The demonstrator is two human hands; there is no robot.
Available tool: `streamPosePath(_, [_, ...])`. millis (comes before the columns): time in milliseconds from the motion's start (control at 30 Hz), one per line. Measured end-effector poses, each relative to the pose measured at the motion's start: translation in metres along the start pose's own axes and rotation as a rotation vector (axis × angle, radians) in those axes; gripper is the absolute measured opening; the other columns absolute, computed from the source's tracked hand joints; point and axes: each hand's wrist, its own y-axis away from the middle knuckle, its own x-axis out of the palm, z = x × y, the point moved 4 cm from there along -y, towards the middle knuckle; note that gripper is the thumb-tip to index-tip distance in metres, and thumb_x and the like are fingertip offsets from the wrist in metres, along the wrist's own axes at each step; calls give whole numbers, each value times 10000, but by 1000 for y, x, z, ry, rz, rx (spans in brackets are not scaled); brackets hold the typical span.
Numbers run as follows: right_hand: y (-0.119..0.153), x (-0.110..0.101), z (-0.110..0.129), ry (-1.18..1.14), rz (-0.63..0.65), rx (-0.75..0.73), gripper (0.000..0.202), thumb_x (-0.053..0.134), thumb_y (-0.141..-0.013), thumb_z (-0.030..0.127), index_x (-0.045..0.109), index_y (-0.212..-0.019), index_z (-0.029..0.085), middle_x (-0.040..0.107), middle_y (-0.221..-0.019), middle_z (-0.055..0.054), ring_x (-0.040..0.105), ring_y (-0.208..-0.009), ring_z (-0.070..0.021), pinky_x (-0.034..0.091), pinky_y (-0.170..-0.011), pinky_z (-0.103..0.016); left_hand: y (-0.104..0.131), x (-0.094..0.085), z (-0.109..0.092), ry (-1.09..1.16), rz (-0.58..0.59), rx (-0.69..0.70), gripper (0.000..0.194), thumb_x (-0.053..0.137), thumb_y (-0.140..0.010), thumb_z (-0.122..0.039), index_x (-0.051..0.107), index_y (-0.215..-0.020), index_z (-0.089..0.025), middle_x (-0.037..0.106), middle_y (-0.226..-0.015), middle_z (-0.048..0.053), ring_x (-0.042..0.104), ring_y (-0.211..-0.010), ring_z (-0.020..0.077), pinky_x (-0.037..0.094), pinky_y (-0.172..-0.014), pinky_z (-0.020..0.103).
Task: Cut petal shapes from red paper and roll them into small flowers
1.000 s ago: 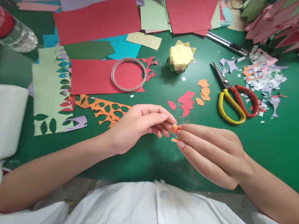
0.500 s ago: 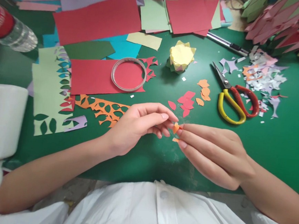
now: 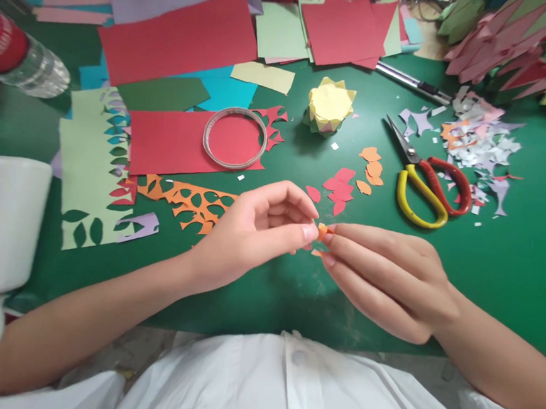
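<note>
My right hand (image 3: 390, 280) holds small orange paper petals (image 3: 322, 232) between thumb and fingertips, with a second orange tip showing lower between its fingers. From the other side my left hand (image 3: 261, 235) closes in, its thumb tip against the orange paper and its index finger curled just above. Its other fingers are partly hidden behind the thumb. Beyond my hands lie red paper petals (image 3: 339, 186) and loose orange petals (image 3: 370, 154) on the green table (image 3: 255, 310). Behind them stands a yellow paper flower (image 3: 330, 105).
Scissors (image 3: 413, 156) with red and yellow handles lie open at right, near paper scraps (image 3: 486, 136). A tape roll (image 3: 205, 137) rests on red paper (image 3: 164, 139). Cut orange paper (image 3: 193, 199) is beside my left hand. A bottle (image 3: 38, 69) and white device (image 3: 4, 224) sit at left.
My left thumb has moved right and down onto the orange paper, and its fingers have curled in. My right hand has stayed almost still.
</note>
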Motion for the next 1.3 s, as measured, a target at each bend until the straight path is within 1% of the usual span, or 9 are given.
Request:
streamPosePath(100, [-3,-1,5,61,-128,-217,138,645,-813,37,634,-767,166,726,-770,-68,720,-796,-205,645,-724,-266,3,2,-3,-90,-29,58,167,735,-771,-196,595,-863,-189,630,-815,-23,620,-778,114,519,-696,208])
streamPosePath(300, [-6,4,2,77,-121,-218,159,605,-840,55,638,-735,170,720,-757,-59,712,-745,-195,646,-681,-287,4,2,-5,-198,-64,89,113,724,-778,-188,622,-826,-199,658,-817,-25,649,-795,121,542,-748,214])
streamPosePath(533, [-3,3,-1,-51,-135,-130,109,648,-792,36,639,-768,142,730,-793,-104,701,-753,-232,618,-579,-330,1,0,-4,-163,-72,74,115,728,-781,-173,628,-838,-183,670,-832,-30,658,-806,100,555,-759,183])
streamPosePath(733, [5,0,-5,-138,-205,85,123,636,-824,24,623,-852,143,705,-829,-112,695,-773,-218,607,-565,-338,2,1,-3,-235,-88,127,154,735,-777,-157,612,-868,-177,665,-841,-44,664,-793,79,565,-766,168])
streamPosePath(800, [6,-2,-5,-108,-212,109,138,631,-828,20,621,-883,146,704,-834,-118,695,-753,-214,605,-569,-337,3,2,-3,-286,-94,150,143,724,-791,-171,610,-878,-176,666,-845,-45,666,-790,77,569,-777,172])
streamPosePath(1033, [2,-3,-1,-22,-14,26,128,521,-902,37,627,-917,107,708,-837,-163,704,-805,-249,598,-588,-336,4,2,-3,-380,-121,194,184,725,-790,-194,630,-945,-170,685,-870,-37,678,-788,79,576,-762,163])
streamPosePath(1133, [2,-2,-2,-13,-65,30,102,563,-873,31,631,-906,100,706,-832,-155,698,-785,-242,595,-591,-340,5,3,-4,-405,-117,202,177,714,-796,-190,643,-957,-167,693,-880,-30,686,-791,87,581,-757,171])
streamPosePath(1200, [3,0,-3,-36,-138,43,96,602,-841,18,634,-909,78,704,-813,-157,682,-730,-226,576,-557,-337,5,4,-5,-411,-114,207,163,707,-799,-184,648,-950,-167,696,-879,-28,689,-789,91,583,-758,178])
streamPosePath(1300, [5,3,-6,-75,-209,92,147,620,-829,16,633,-960,81,709,-827,-147,662,-697,-201,562,-543,-323,5,4,-5,-399,-101,197,137,701,-800,-173,651,-928,-170,697,-872,-31,686,-783,89,581,-757,179])
